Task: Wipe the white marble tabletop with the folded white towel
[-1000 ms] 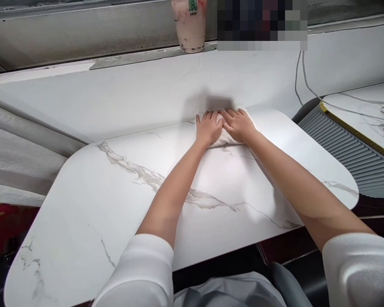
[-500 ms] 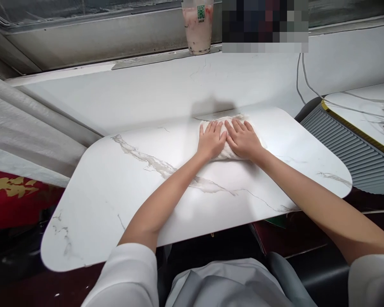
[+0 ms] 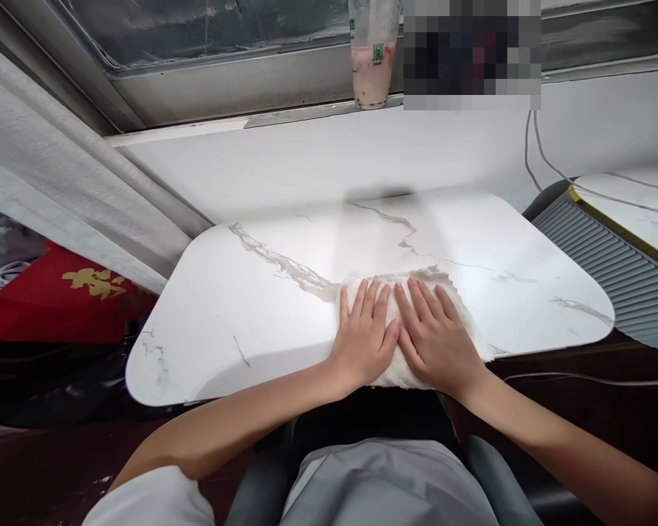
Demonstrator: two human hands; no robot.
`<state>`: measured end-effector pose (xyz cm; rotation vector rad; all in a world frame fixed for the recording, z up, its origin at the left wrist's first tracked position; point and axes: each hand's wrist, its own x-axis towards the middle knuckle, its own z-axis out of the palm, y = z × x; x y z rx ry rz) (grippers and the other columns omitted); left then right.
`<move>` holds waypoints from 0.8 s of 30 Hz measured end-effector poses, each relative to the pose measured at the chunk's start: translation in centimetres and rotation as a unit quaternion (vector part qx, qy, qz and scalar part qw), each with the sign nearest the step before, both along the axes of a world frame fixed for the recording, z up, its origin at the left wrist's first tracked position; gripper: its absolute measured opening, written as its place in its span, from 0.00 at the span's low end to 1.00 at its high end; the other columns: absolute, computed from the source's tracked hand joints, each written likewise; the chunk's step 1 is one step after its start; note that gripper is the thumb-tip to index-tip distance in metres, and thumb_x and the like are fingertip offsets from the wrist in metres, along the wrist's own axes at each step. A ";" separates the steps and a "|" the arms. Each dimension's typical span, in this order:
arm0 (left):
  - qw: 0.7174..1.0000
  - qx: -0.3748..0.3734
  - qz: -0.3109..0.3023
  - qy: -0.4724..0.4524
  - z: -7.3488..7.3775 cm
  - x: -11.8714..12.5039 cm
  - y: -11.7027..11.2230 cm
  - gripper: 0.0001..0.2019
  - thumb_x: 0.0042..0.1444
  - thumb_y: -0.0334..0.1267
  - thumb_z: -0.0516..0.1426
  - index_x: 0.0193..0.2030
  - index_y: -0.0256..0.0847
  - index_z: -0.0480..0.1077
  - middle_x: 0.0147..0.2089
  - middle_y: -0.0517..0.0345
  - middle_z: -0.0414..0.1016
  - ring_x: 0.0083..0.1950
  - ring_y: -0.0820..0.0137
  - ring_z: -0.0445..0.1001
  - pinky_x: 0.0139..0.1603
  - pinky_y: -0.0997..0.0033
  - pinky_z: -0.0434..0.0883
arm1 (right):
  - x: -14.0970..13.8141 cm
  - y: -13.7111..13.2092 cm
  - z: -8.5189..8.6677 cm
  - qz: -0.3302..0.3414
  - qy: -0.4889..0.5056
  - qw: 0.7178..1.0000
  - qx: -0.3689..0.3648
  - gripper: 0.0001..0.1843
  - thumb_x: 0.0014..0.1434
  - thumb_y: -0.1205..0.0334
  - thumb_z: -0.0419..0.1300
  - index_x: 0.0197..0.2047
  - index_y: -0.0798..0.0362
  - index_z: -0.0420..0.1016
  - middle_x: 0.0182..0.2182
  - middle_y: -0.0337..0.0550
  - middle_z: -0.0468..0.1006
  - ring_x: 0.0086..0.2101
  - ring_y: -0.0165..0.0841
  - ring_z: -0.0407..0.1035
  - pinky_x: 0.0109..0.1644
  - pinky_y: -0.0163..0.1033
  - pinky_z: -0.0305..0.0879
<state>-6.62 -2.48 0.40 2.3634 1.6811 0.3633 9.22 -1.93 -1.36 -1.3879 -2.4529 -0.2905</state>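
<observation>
A fluffy off-white cloth (image 3: 400, 370) lies on the white marbled table (image 3: 285, 321) at its front edge, slightly overhanging it. My left hand (image 3: 363, 329) rests flat on the cloth's left part, fingers stretched out and pointing away from me. Beside it, my right hand (image 3: 436, 336) presses flat on the right part, fingers spread. The two thumbs nearly meet over the middle of the cloth. Both palms hide much of it, and neither hand grips it.
A plastic cup of pink drink (image 3: 371, 77) stands on the window ledge. White cables (image 3: 536, 139) hang by the wall at right, near a grey ribbed panel (image 3: 625, 256). A pale curtain (image 3: 77, 161) and red fabric (image 3: 49, 296) are at left.
Both hands have drawn the cloth toward me, from near the back of the table to its front edge. They stay flat on it. The camera view has shifted a little.
</observation>
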 end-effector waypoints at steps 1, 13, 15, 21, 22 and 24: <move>1.000 -0.002 0.001 -0.001 0.0 -0.1 -0.3 0.28 0.71 0.44 0.40 0.75 0.40 0.48 0.77 0.48 0.47 0.78 0.60 0.39 0.77 0.40 0.40 | -0.1 -0.2 0.0 0.002 -0.001 1.000 0.002 0.35 0.68 0.55 0.42 0.74 0.63 0.51 0.67 0.65 0.62 0.68 0.52 0.53 0.69 0.62 0.51; 0.997 0.017 0.074 -0.002 -0.6 -2.8 8.8 0.26 0.70 0.44 0.41 0.73 0.40 0.54 0.76 0.50 0.54 0.78 0.63 0.47 0.77 0.47 0.39 | -3.4 10.5 0.5 0.041 -0.052 0.997 -0.046 0.34 0.70 0.56 0.37 0.71 0.69 0.55 0.67 0.68 0.60 0.67 0.52 0.54 0.69 0.60 0.49; 0.996 0.020 0.092 -0.007 -0.6 -3.9 12.2 0.26 0.70 0.43 0.41 0.72 0.40 0.54 0.76 0.50 0.54 0.77 0.64 0.48 0.77 0.48 0.40 | -4.8 13.9 0.5 0.040 -0.049 0.997 -0.048 0.34 0.70 0.57 0.37 0.71 0.68 0.55 0.67 0.68 0.60 0.67 0.52 0.54 0.68 0.60 0.50; 0.993 0.035 0.111 -0.026 -0.7 -6.9 20.5 0.24 0.70 0.42 0.41 0.71 0.45 0.56 0.74 0.57 0.58 0.76 0.67 0.51 0.76 0.52 0.42 | -8.6 22.3 0.5 0.004 -0.008 0.998 -0.067 0.34 0.69 0.56 0.38 0.72 0.66 0.54 0.68 0.64 0.59 0.67 0.54 0.52 0.67 0.60 0.47; 0.992 0.039 0.116 -0.030 -0.7 -7.3 21.4 0.24 0.70 0.42 0.41 0.71 0.45 0.57 0.74 0.58 0.59 0.76 0.67 0.51 0.76 0.52 0.42 | -9.0 23.3 0.5 0.009 -0.001 0.997 -0.072 0.34 0.69 0.56 0.38 0.72 0.65 0.54 0.68 0.62 0.60 0.66 0.53 0.52 0.67 0.59 0.46; 0.990 0.047 0.127 -0.038 -0.7 -7.8 22.7 0.24 0.70 0.42 0.41 0.70 0.45 0.58 0.73 0.59 0.60 0.76 0.67 0.52 0.76 0.52 0.42 | -9.6 25.0 0.6 0.027 0.013 0.996 -0.079 0.34 0.68 0.56 0.38 0.72 0.64 0.55 0.66 0.60 0.63 0.65 0.51 0.55 0.67 0.57 0.47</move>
